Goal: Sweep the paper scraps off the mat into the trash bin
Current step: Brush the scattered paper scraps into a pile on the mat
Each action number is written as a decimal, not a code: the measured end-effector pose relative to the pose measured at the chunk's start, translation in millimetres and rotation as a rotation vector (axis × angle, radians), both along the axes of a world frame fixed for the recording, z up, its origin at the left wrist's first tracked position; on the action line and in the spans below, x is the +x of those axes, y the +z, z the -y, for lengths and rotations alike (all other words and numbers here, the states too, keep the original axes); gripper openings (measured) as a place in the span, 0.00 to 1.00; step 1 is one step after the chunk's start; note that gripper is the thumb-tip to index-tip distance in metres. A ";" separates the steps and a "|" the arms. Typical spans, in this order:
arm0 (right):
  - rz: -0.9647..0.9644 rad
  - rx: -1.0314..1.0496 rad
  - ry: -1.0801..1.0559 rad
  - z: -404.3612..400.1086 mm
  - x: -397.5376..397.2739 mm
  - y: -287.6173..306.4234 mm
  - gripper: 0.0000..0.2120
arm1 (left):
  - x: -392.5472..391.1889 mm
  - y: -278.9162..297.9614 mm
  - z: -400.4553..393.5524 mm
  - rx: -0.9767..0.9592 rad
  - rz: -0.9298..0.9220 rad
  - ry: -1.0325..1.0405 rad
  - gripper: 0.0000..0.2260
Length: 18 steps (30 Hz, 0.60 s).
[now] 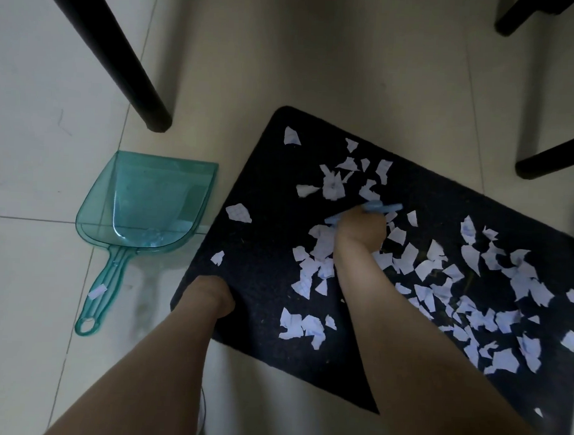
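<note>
A black mat (265, 249) lies on a tiled floor (40, 78), strewn with white paper scraps (472, 289), mostly on its right half. The left hand (211, 294) has its grip curled on the mat's near-left corner. The right hand (360, 228) holds a blue brush (377, 207) mid-mat. A teal dustpan (143, 202) lies just left of the mat.
</note>
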State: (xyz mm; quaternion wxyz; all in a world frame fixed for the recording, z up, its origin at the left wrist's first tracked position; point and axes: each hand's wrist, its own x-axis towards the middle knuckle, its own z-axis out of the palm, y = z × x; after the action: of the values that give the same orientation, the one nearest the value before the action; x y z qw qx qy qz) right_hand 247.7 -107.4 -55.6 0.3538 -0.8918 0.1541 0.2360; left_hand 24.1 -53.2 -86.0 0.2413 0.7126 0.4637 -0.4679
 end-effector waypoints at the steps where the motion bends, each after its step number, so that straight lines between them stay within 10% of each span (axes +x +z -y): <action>1: 0.075 0.040 -0.036 2.5 -1.0 1.2 0.16 | 2.7 1.2 0.7 0.027 0.007 0.019 0.18; 9: 0.145 0.344 0.084 -54.7 -10.3 14.2 0.11 | 78.8 17.1 -12.9 0.258 0.456 -0.194 0.21; 18: 0.117 0.351 0.244 -83.6 -5.2 -12.8 0.14 | 102.2 -8.7 -28.1 0.062 0.282 -0.394 0.42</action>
State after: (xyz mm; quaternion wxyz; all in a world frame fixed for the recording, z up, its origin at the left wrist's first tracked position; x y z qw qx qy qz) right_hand 242.5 -23.7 -68.4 0.4808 -0.8408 -0.0190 0.2482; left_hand 126.3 -25.1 -94.7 0.1858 0.8546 0.2914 -0.3875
